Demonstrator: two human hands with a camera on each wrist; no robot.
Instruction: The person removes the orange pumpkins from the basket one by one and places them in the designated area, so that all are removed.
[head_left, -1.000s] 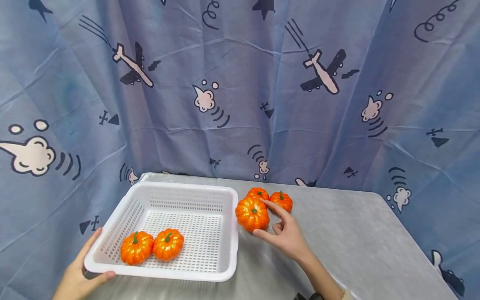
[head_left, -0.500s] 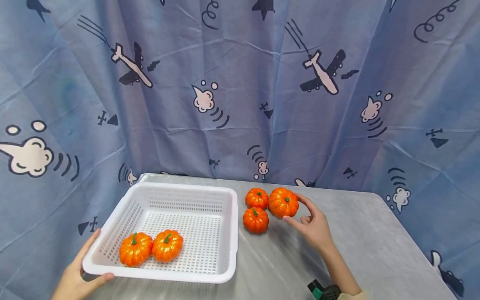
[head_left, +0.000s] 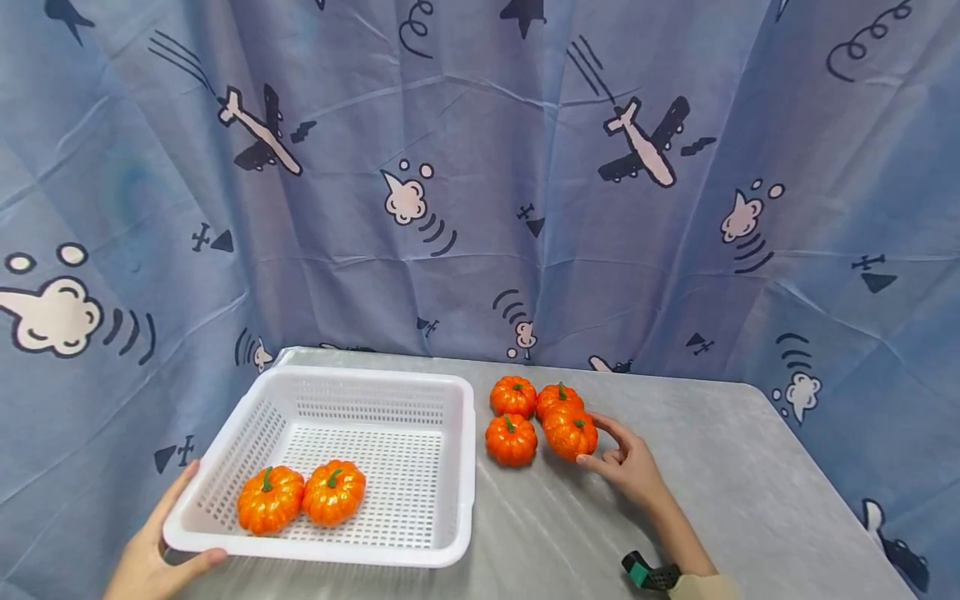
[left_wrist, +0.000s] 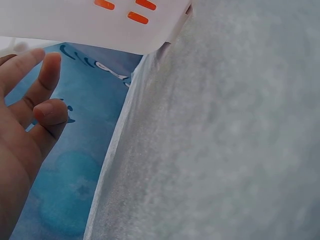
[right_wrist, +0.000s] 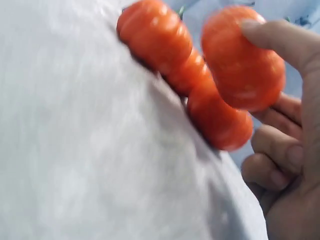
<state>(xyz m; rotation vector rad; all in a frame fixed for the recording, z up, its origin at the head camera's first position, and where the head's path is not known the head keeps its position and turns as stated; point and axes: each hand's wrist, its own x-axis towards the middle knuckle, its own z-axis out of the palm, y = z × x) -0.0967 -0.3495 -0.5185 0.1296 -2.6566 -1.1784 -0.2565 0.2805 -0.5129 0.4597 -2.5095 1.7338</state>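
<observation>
Counted: 2 pumpkins [head_left: 302,497] in 1 white basket [head_left: 457,467], 4 on table [head_left: 720,467]. Right hand [head_left: 628,463] gripped nearest pumpkin [head_left: 570,432]; left hand [head_left: 153,554] held basket corner.

The left hand [head_left: 153,558] gripped the near left corner of a white perforated basket [head_left: 390,553] on the grey table [head_left: 720,483], thumb on the rim. Two orange pumpkins [head_left: 300,497] lay touching in the basket's near left part. Just beside its right wall, toward the table's far edge, four small pumpkins [head_left: 542,419] clustered; the right hand [head_left: 628,465] touched the nearest right pumpkin [head_left: 570,432] with thumb and forefinger around it.
</observation>
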